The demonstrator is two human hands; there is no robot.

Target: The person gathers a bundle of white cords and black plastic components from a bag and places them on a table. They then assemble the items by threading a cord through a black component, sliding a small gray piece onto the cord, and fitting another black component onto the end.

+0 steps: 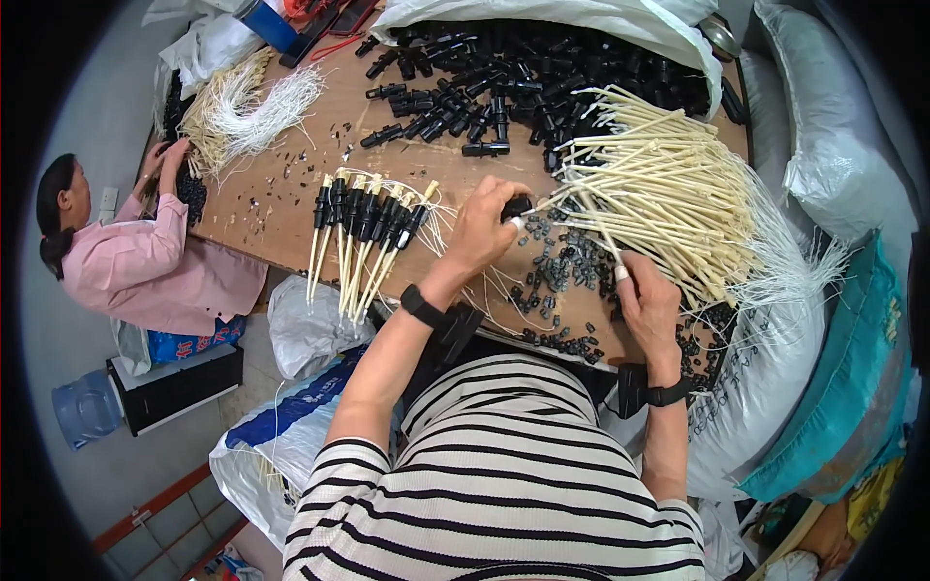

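My left hand (481, 225) is closed on a short black plastic connector housing (516, 205), its thumb and fingers pinching it above the table. My right hand (647, 298) is closed around the lower end of a cream sleeved wire (603, 229), which slants up toward the pile. White wrapping shows on a finger of each hand. Small dark clips (565, 266) lie scattered between my hands. Left of my left hand, a row of assembled black connectors (376, 215) with cream sleeved leads rests on the table edge. A large heap of cream sleeved wires (668, 189) lies right.
Many black housings (494, 82) spill from a white sack (552, 21) at the back. White-and-cream wire bundles (262, 105) lie far left, near a co-worker in a pink shirt (136, 257). Stuffed sacks (833, 145) crowd the right side. A water bottle (87, 409) is at lower left.
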